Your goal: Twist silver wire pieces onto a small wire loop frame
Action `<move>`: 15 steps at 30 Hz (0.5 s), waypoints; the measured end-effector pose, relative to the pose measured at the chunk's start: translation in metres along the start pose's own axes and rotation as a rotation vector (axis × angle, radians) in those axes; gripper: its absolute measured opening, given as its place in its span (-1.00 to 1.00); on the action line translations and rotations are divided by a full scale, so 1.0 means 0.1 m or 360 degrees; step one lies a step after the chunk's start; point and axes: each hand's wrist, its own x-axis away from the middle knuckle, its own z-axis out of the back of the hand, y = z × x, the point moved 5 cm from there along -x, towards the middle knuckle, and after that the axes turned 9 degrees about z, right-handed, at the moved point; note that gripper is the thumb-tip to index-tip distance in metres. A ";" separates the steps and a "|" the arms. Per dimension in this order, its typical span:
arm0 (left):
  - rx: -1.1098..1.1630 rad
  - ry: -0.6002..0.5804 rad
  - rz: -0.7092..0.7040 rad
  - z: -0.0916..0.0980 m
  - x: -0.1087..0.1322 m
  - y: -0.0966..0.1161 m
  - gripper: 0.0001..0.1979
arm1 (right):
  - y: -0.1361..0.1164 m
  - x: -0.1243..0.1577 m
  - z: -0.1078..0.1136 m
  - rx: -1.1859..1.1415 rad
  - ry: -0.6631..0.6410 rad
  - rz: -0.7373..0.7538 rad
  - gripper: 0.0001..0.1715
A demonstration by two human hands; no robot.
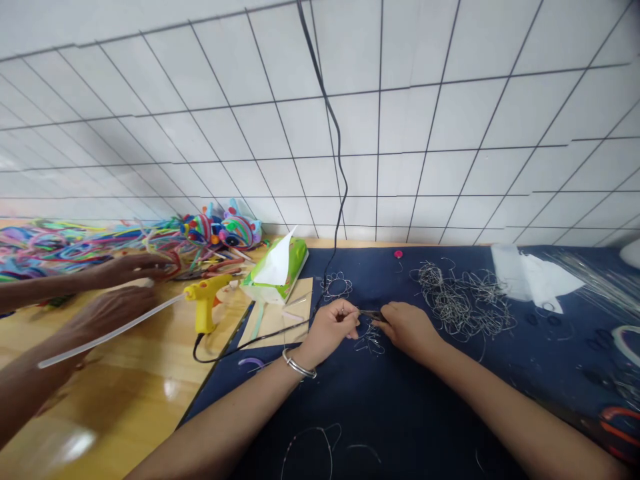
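My left hand (334, 328) is closed in a pinch over the dark blue mat, its fingertips on a thin wire too small to make out well. My right hand (411, 331) wraps round small dark pliers (371, 313), whose narrow jaws reach to the left fingertips. Most of the pliers' handles are hidden by the palm. Just below the jaws lies a looped piece of silver wire (370, 342) on the mat. A flower-shaped wire ring (337, 287) rests behind my left hand. To the right of my right hand is a tangled heap of bent wire pieces (457, 300).
A co-worker's hands (131, 293) are at the left, near colourful craft strips (65, 248). A yellow glue gun (205, 300) stands between us, its black cord crossing toward my left hand. Behind are a tissue pack (285, 270) and a tiled wall (410, 120). Straight wires (595, 277) lie right.
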 end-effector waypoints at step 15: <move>0.0016 0.0182 0.0096 0.11 -0.12 -0.15 -0.79 | 0.52 0.21 0.31 0.0141 -0.0671 -0.0007 -0.83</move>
